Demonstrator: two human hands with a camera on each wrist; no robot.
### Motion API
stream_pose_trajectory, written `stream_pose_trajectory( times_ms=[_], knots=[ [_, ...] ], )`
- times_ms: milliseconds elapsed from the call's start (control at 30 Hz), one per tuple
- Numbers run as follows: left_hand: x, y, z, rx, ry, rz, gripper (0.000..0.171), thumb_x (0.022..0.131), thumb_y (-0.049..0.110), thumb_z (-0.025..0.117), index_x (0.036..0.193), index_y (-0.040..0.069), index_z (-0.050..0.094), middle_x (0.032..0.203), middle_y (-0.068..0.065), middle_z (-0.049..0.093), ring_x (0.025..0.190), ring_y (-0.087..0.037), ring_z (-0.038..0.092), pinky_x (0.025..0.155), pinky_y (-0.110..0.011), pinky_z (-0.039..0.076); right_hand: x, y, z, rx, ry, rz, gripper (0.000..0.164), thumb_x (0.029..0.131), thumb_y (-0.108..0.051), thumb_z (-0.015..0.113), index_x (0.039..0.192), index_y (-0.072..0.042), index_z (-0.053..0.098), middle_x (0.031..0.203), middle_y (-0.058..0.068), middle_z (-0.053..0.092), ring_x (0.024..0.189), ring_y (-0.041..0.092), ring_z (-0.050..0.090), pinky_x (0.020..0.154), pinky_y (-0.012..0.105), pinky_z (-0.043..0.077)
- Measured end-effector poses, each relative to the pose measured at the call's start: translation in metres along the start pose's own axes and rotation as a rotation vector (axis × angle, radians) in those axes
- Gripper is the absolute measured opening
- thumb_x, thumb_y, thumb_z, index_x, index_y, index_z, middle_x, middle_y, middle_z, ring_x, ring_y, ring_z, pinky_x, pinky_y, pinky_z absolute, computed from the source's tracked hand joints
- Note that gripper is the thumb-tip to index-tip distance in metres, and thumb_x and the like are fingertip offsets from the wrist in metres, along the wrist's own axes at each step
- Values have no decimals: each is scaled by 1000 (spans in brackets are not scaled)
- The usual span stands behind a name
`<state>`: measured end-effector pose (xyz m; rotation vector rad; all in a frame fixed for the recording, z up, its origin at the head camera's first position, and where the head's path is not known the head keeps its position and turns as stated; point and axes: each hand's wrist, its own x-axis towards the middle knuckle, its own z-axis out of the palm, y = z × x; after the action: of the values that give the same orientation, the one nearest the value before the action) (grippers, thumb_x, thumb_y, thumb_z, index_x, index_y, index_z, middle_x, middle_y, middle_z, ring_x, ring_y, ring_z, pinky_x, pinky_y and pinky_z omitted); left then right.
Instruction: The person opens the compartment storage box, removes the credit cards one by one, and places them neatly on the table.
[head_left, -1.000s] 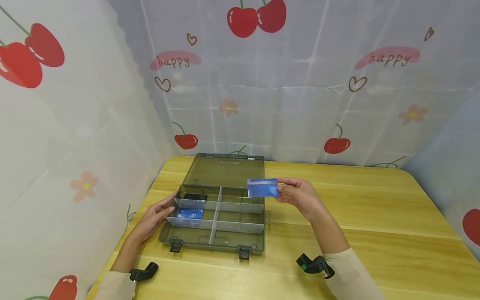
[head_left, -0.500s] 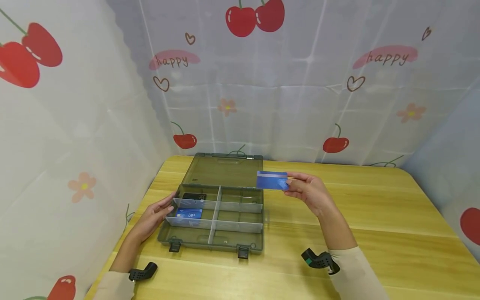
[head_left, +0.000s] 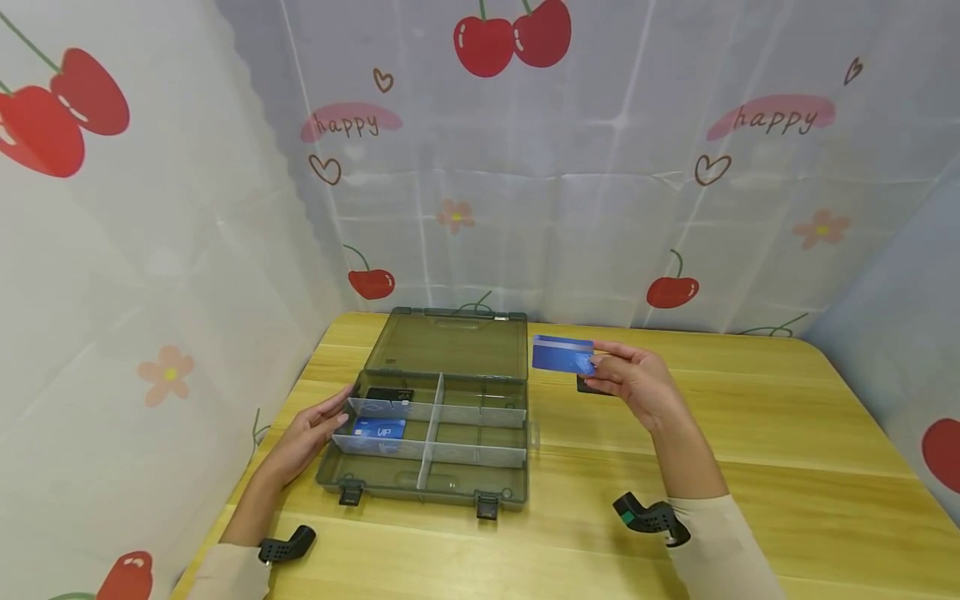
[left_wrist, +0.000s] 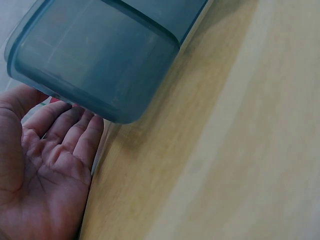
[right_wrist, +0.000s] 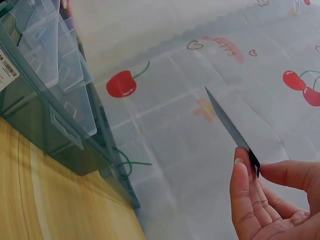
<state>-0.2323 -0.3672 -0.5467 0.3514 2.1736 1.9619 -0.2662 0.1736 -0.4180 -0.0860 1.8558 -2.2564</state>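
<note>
My right hand [head_left: 641, 379] pinches a blue card [head_left: 558, 356] with a pale stripe, held up to the right of the box. In the right wrist view the card [right_wrist: 227, 120] is seen nearly edge-on between thumb and fingers. A black flat piece [head_left: 591, 386] shows just below the right fingers, partly hidden by them. My left hand [head_left: 303, 442] rests its extended fingers against the left side of a translucent dark green compartment box [head_left: 472, 493]. Inside the left compartments lie a black VIP card [head_left: 390, 395] and a blue VIP card [head_left: 380, 428].
The box lid [head_left: 450, 342] lies back behind the box. Pale dividers [head_left: 480, 454] split the box into several compartments, and two latches [head_left: 487, 507] hang at its front. A wooden table [head_left: 570, 533] lies below, with cherry-print curtains [head_left: 562, 242] around it.
My right hand has moved to the right, away from the box, with the blue card. A black piece has come into view below its fingers. The left hand and box stay put.
</note>
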Motion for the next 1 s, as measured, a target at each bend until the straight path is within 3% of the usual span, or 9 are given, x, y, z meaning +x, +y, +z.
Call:
stream_pose_trajectory(
  times_ms=[433,733,1000],
  knots=[
    [0,1,1,2,-2,5,61,108,17,50,162,7,22,169,-12,9,154,-33,-2,117,-57,7,-2,-5,-18,64,35,-27,45,99,-3,64,141,7,52,107,4,67,81,17,72,79,30,60],
    [0,0,0,3,1,6,61,108,18,50,162,6,23,169,-13,9,154,-34,-2,117,-58,6,-3,-7,-27,95,66,-39,20,98,-3,66,114,-11,74,102,3,69,80,16,71,77,27,60],
    [0,0,1,4,3,-3,62,108,17,50,162,6,22,169,-14,9,154,-35,-3,117,-57,6,-1,-5,-36,91,98,-52,20,98,-4,66,116,-11,73,102,2,69,81,17,71,78,28,60]
  ],
)
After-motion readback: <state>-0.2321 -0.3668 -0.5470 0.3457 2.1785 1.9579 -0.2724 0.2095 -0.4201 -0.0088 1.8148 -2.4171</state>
